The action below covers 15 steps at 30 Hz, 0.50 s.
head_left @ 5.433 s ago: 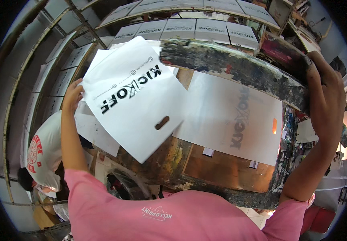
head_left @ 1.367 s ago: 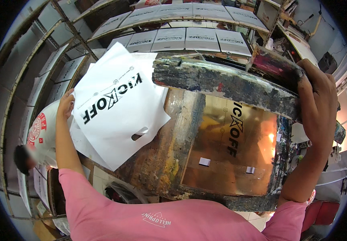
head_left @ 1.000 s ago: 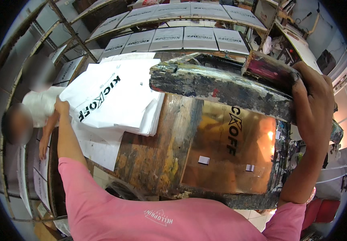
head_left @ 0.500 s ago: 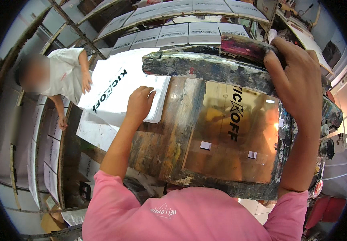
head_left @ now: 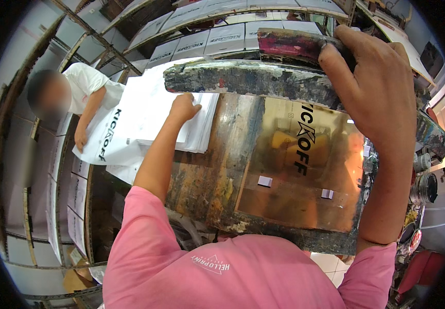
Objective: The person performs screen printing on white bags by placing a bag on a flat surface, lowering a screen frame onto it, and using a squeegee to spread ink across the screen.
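My left hand (head_left: 185, 108) is at the right side of a stack of white paper (head_left: 197, 135), fingers closed on a sheet's edge, though the fingertips are partly hidden. My right hand (head_left: 371, 85) curls around the right end of a wooden squeegee (head_left: 288, 45) stained magenta. Below the squeegee a paint-crusted wooden frame (head_left: 232, 77) is held above the table, its far right part hidden behind my hand. Under the frame lies a glossy amber plate (head_left: 284, 198) with a black printed design and small white tabs (head_left: 264, 181). A printed white sheet (head_left: 101, 141) slants off the stack's left side.
At the left a co-worker's hand (head_left: 81, 140) holds the printed sheet. Racks with printed sheets (head_left: 225, 40) stand behind and at the left. Cans (head_left: 424, 188) line the right side. The worktable (head_left: 191, 180) is smeared with dried ink.
The co-worker has drawn the printed sheet left, off the stack. My left hand has moved slightly up and right to the paper's edge. My right hand, squeegee and frame have shifted left.
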{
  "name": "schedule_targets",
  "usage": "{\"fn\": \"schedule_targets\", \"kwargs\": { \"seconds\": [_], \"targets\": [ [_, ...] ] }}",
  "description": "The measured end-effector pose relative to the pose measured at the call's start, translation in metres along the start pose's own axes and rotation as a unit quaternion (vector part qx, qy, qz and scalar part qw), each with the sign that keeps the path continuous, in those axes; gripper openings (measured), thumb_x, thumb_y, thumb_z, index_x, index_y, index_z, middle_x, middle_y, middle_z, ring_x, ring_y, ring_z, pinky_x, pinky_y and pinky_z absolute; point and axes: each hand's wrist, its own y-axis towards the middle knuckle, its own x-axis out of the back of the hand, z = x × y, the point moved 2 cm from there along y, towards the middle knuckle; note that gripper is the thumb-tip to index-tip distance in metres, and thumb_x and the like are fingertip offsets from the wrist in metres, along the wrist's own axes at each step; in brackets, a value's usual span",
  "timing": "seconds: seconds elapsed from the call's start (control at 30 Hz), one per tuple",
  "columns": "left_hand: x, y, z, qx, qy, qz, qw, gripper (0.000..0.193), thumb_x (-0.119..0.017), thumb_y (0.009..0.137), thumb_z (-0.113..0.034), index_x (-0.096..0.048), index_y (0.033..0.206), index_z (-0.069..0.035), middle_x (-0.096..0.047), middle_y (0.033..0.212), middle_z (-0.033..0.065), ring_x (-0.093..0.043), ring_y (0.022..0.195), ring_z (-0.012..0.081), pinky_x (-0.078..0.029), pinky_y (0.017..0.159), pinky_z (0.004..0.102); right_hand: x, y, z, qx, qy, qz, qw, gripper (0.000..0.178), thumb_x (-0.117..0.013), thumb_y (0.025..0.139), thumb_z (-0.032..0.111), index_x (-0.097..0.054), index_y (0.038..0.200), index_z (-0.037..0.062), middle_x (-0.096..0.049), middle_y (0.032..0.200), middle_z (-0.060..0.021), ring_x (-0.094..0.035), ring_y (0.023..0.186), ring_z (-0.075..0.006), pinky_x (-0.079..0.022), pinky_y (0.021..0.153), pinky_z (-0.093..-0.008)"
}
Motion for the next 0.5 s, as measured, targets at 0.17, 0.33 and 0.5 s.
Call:
{"fn": "schedule_targets", "kwargs": {
  "seconds": [0.17,0.33,0.5],
  "targets": [
    [-0.016,0.01,-0.01,0.062,0.086,0.053,0.993,0.044,-0.078,0.079,-0.036,-0.069,0.102,0.0,-0.072,0.102,0.0218,-0.069,0.097,0.0391,-0.056,0.087,0.0478,0.0,0.002,-0.001,-0.004,0.01,0.017,1.0,0.045,-0.055,0.09,0.036,-0.068,0.107,-0.0027,-0.068,0.093,-0.0228,-0.06,0.086,-0.0404,-0.043,0.089,-0.0437],
    [-0.026,0.018,-0.004,0.097,0.072,0.017,0.992,0.048,-0.078,0.08,-0.036,-0.065,0.109,0.0,-0.072,0.102,0.0218,-0.068,0.097,0.0394,-0.055,0.087,0.0475,-0.001,0.005,-0.004,0.002,0.007,0.022,1.0,0.044,-0.054,0.091,0.037,-0.068,0.107,-0.0018,-0.066,0.089,-0.0238,-0.06,0.084,-0.0404,-0.043,0.088,-0.0435],
    [-0.029,0.015,0.021,0.063,-0.061,-0.027,0.996,0.048,-0.08,0.08,-0.035,-0.064,0.107,0.0,-0.072,0.101,0.023,-0.068,0.098,0.0395,-0.054,0.087,0.0469,-0.002,0.005,-0.004,0.0,-0.008,0.028,1.0,0.045,-0.051,0.094,0.038,-0.068,0.107,-0.0009,-0.066,0.088,-0.0231,-0.06,0.084,-0.0407,-0.043,0.088,-0.0441]
  ]
}}
